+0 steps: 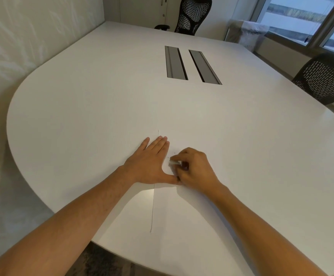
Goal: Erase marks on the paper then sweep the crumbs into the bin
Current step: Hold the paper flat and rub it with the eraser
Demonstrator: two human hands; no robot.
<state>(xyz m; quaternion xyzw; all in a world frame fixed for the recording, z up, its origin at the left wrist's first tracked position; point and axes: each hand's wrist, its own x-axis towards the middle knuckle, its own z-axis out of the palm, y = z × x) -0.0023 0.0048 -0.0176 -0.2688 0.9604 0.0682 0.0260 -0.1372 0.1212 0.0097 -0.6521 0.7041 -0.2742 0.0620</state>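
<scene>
Meeting room, white rounded table (94, 108), two grey cable slots (192, 64) at centre, mesh chairs (192, 14) at the far and right sides, lined bin (248, 33) on the floor by the window, well apart from the work.

Paper (192, 212): white sheet, barely distinct from the tabletop; its visible left edge runs from the near rim away toward the slots, so the long axis appears to lie front to back.

Left hand (152, 162): flat, fingers straight and together, thumb spread, pressing the sheet's left margin, likely to stop it sliding or creasing under rubbing.

Right hand (194, 168): fingers curled, pinching a small white eraser (174, 162), blurred, just beside the left thumb web; the eraser's exposed end points left.

Crumbs (171, 155): few dark specks beside the eraser. Sweeping not yet begun.
</scene>
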